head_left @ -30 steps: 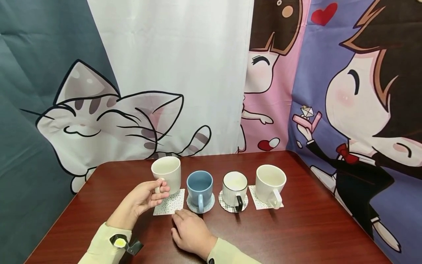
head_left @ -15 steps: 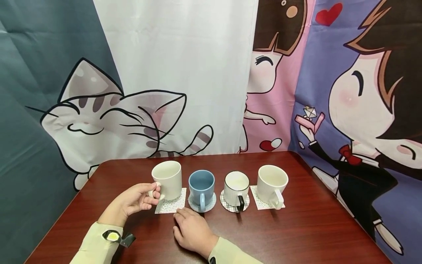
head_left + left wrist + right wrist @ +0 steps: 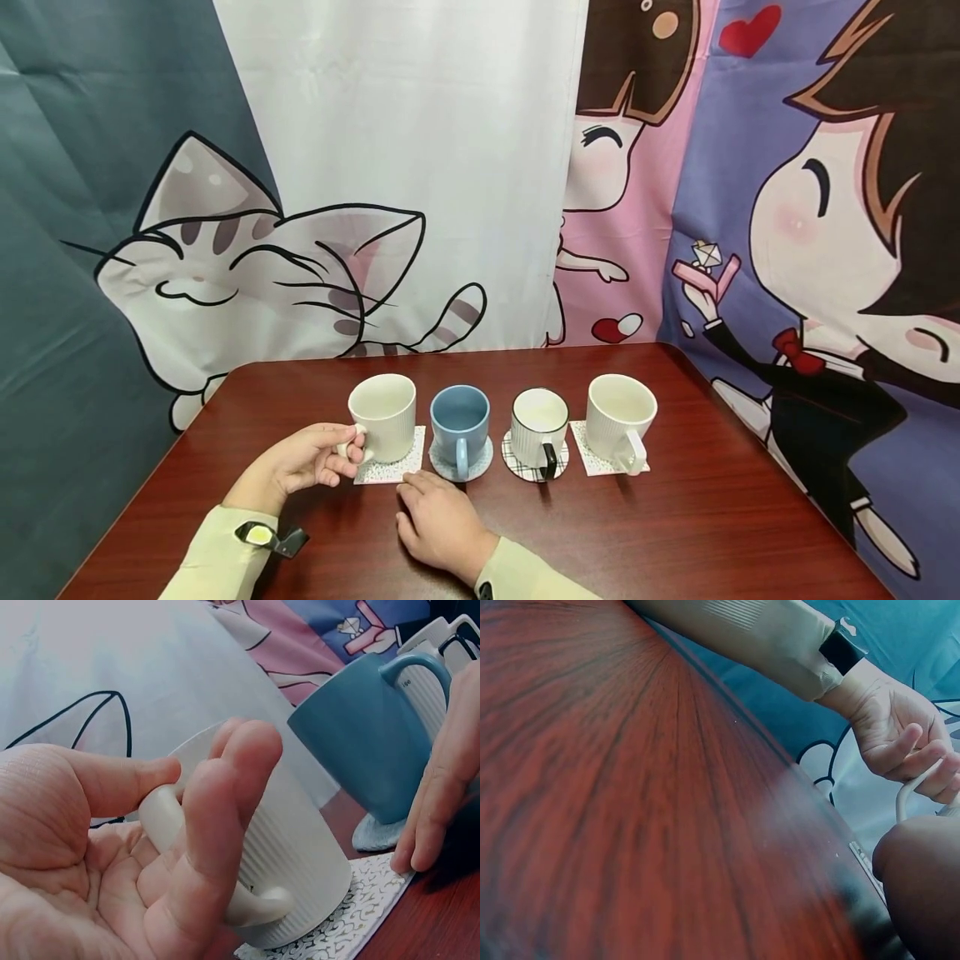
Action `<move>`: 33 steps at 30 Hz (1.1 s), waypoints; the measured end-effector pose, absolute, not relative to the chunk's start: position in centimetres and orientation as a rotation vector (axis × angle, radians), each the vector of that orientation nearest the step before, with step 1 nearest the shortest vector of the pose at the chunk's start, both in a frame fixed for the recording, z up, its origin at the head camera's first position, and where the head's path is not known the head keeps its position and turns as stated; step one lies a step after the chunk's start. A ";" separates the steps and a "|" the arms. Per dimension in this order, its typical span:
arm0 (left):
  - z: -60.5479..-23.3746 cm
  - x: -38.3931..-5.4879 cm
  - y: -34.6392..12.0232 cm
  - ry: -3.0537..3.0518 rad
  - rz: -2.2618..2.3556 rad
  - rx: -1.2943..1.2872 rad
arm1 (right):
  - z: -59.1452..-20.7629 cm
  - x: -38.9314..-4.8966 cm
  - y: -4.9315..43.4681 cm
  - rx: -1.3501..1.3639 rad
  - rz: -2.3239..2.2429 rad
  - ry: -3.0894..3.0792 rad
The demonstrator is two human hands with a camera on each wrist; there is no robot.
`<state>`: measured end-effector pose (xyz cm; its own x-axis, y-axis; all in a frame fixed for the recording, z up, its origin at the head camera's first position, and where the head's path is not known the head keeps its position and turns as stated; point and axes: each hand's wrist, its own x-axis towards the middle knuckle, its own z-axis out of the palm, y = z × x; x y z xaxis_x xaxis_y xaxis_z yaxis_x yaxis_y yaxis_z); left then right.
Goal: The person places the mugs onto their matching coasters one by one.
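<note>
My left hand point(image 3: 311, 462) pinches the handle of a cream ribbed mug point(image 3: 386, 421), thumb on top and fingers through the loop. In the left wrist view the mug's base point(image 3: 319, 919) meets a square patterned coaster point(image 3: 405, 468), its far part hidden under the mug. My right hand point(image 3: 446, 525) rests palm down on the table, fingers fairly straight, fingertips at the coaster's near corner. Right of it a blue mug point(image 3: 459, 417) stands on a round coaster point(image 3: 483, 462).
A white mug with black rim and handle point(image 3: 528, 442) stands on a round checked coaster point(image 3: 513, 467). Farther right, another cream ribbed mug point(image 3: 611, 429) sits on a square coaster point(image 3: 588, 462). Behind the brown table point(image 3: 675, 533) hangs a cartoon-printed cloth point(image 3: 450, 167).
My left hand has lowered the cream mug from above the coaster down to it, with the handle turning out to the left. My right hand has stayed by the coaster's corner.
</note>
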<state>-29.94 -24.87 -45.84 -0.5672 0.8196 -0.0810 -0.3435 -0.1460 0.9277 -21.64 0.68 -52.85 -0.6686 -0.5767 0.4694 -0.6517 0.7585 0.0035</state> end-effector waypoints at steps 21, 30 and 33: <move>-46.2 -29.7 -25.1 1.518 1.646 0.619 | -52.8 -21.6 0.9 0.931 0.264 -2.522; -46.0 -29.6 -25.1 2.046 1.564 0.475 | -52.7 -21.8 0.8 0.877 0.498 -2.547; -46.7 -29.9 -25.0 2.053 1.650 0.536 | -52.7 -21.8 0.7 0.813 0.608 -2.538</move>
